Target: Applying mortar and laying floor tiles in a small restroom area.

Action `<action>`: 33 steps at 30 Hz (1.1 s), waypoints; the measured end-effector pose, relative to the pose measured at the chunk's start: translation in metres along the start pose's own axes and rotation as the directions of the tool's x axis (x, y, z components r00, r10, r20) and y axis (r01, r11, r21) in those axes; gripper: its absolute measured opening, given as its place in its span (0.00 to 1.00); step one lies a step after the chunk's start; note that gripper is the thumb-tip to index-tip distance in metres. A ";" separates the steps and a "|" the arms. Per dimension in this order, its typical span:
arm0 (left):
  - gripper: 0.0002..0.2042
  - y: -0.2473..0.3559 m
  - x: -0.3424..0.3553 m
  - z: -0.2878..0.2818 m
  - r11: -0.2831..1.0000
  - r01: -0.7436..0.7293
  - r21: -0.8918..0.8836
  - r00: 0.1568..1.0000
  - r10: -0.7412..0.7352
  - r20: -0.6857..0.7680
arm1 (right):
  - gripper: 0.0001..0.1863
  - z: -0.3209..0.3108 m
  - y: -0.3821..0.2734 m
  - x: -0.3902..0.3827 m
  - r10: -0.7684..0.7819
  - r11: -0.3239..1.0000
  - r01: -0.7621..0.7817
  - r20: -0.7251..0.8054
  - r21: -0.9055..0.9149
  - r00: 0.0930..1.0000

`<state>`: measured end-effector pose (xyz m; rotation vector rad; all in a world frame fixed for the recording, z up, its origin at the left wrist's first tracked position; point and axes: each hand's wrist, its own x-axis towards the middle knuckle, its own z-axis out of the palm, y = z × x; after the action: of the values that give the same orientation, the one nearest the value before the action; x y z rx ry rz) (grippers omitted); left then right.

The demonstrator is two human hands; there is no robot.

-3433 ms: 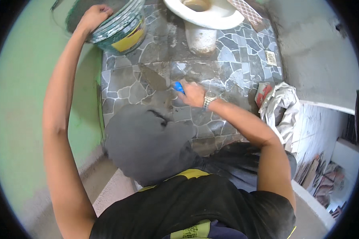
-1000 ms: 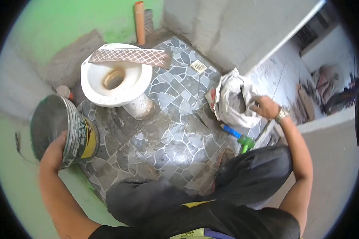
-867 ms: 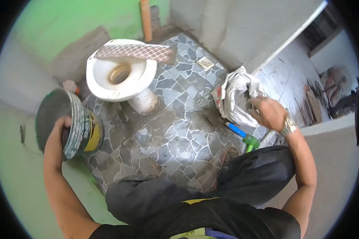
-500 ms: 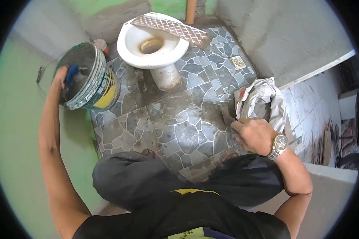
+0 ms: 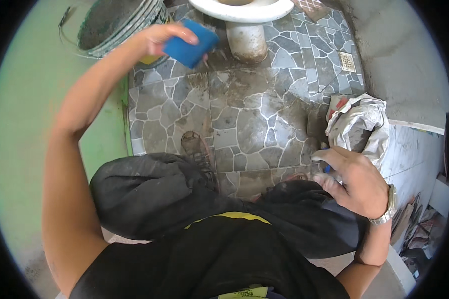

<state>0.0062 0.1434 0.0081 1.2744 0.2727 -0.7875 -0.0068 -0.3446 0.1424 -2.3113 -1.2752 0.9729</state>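
A blue sponge (image 5: 189, 44) is in my left hand (image 5: 164, 37), which grips it above the floor, just right of the bucket. Dirty grey residue coats the inside of that bucket (image 5: 110, 22), which has a green and yellow outside. My right hand (image 5: 356, 182), with a metal watch (image 5: 386, 207) at its wrist, hovers over my right knee beside a rolled-open white sack (image 5: 379, 107). Its thumb and forefinger are apart and look dusty, with nothing seen between them. Grey powder (image 5: 358, 138) shows inside the sack. A small blue item by the right fingertips is mostly hidden.
Stone-pattern tiles (image 5: 254, 127) with white joints and muddy smears cover the floor. Ahead stands a white toilet bowl (image 5: 264, 15) on a stained pedestal (image 5: 247, 45); a patterned tile piece (image 5: 312, 7) lies by it. A floor drain (image 5: 347, 62) sits near the right wall.
My left hand has come out of the bucket and moved right with the blue sponge. My right hand has shifted back, its fingers spreading. The view has tipped toward my knees.
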 end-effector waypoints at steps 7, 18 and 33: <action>0.28 -0.080 0.097 -0.052 0.983 0.161 -0.093 0.961 -0.178 -0.213 | 0.17 0.008 0.003 -0.010 0.162 0.984 -0.159 -0.027 0.074 0.986; 0.09 -0.019 0.214 -0.124 0.741 0.361 0.567 0.617 0.266 -0.740 | 0.17 0.012 0.013 0.005 0.405 0.902 -0.406 0.041 0.146 0.914; 0.18 -0.070 0.181 -0.099 0.773 0.382 0.507 0.852 -0.082 -0.517 | 0.17 0.013 0.006 0.011 0.257 0.942 -0.283 0.157 0.180 0.954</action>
<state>0.1122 0.1612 -0.1813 2.0750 0.6278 -0.8000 -0.0083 -0.3391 0.1258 -2.3336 -0.8681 1.2984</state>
